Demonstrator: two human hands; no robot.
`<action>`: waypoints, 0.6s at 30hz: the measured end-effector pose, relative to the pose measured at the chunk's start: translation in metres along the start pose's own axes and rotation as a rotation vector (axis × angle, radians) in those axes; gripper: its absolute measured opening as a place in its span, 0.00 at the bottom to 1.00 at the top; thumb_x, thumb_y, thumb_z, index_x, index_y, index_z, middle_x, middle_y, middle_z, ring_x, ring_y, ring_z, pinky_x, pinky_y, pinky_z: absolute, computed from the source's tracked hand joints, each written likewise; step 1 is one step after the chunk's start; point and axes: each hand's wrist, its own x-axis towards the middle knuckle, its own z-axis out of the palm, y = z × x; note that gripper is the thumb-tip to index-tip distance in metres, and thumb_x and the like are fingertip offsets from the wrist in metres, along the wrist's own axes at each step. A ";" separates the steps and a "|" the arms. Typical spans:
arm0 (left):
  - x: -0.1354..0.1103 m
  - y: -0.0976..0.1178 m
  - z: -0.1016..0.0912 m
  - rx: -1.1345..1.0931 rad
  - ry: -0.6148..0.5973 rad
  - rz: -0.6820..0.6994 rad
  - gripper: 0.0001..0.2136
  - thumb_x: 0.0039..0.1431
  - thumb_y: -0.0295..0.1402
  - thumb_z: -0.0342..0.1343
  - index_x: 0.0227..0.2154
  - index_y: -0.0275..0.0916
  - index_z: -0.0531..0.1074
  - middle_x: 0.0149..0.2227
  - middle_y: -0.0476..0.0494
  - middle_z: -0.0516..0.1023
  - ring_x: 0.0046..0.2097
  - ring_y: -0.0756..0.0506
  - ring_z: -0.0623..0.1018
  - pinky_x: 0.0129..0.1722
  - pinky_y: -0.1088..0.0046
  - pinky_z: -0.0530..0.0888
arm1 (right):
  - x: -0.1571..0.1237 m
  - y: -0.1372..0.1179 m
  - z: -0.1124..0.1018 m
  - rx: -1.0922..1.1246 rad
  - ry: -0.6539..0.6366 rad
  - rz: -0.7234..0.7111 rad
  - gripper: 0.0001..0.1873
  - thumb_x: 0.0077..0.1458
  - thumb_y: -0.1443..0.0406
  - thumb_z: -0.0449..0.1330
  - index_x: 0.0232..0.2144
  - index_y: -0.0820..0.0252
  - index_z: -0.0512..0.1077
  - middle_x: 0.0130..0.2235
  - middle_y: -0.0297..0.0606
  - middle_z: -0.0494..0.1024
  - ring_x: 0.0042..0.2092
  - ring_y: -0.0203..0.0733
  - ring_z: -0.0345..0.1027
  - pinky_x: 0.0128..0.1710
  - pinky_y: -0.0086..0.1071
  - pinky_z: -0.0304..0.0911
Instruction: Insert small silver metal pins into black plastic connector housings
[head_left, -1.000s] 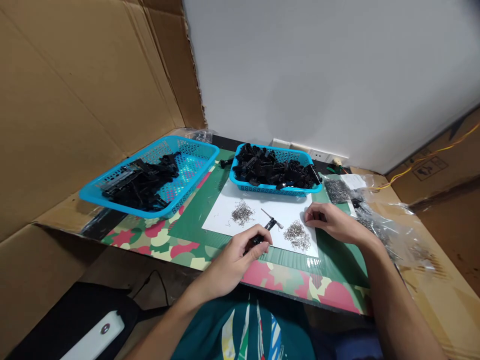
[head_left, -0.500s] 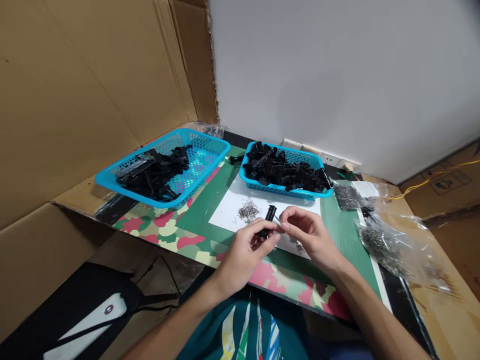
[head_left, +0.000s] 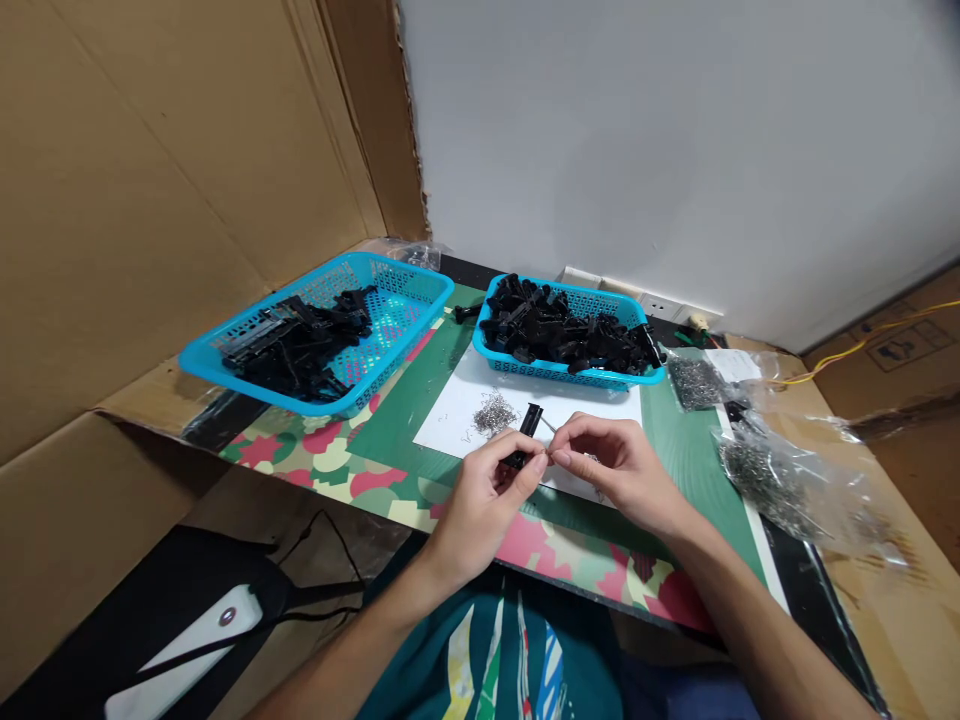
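My left hand [head_left: 491,490] is closed around a narrow black plastic part [head_left: 532,420], whose upper end sticks up past the fingers. My right hand [head_left: 611,465] is in a pinch, its fingertips meeting the left ones beside the part. A thin metal pin [head_left: 547,425] pokes out from the right fingertips towards the part; its lower end is hidden. Just beyond the hands, a pile of tiny wire pieces, perhaps springs [head_left: 495,413], lies on a white sheet [head_left: 442,425]. More small metal bits [head_left: 598,490] show partly under my right hand.
Two blue baskets hold black plastic parts: a larger one [head_left: 409,345] at the left and a smaller one [head_left: 525,368] at the back. Clear bags of metal pieces [head_left: 761,480] lie at the right. Cardboard [head_left: 187,150] walls the left side; a power strip [head_left: 660,306] sits behind.
The camera view has shifted slightly. My fingertips have drawn close together at the part's side, and the pin now shows more clearly above the right fingers.
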 end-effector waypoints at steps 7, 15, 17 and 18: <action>0.001 -0.002 0.000 0.129 -0.026 0.036 0.09 0.73 0.37 0.56 0.38 0.40 0.75 0.36 0.49 0.71 0.37 0.48 0.71 0.36 0.73 0.66 | -0.005 -0.006 -0.002 -0.311 0.041 -0.108 0.07 0.68 0.61 0.64 0.43 0.54 0.81 0.40 0.37 0.82 0.40 0.41 0.74 0.40 0.33 0.67; 0.001 0.001 0.003 0.279 -0.048 0.012 0.08 0.72 0.35 0.55 0.36 0.40 0.75 0.34 0.49 0.69 0.34 0.48 0.70 0.33 0.73 0.65 | -0.008 -0.002 -0.010 -0.555 -0.060 -0.194 0.06 0.70 0.65 0.59 0.41 0.55 0.77 0.38 0.36 0.81 0.37 0.39 0.73 0.38 0.31 0.65; 0.002 0.004 0.005 0.285 -0.059 -0.002 0.08 0.71 0.34 0.55 0.35 0.39 0.74 0.34 0.49 0.70 0.34 0.48 0.70 0.33 0.73 0.66 | -0.010 -0.005 -0.012 -0.597 -0.085 -0.159 0.05 0.70 0.65 0.59 0.42 0.55 0.77 0.38 0.36 0.81 0.36 0.39 0.72 0.36 0.31 0.64; 0.002 0.005 0.006 0.287 -0.069 -0.010 0.08 0.71 0.34 0.55 0.34 0.39 0.74 0.34 0.49 0.70 0.34 0.48 0.70 0.33 0.73 0.66 | -0.011 -0.007 -0.013 -0.610 -0.096 -0.136 0.05 0.69 0.65 0.60 0.42 0.55 0.77 0.38 0.36 0.82 0.35 0.38 0.72 0.35 0.31 0.63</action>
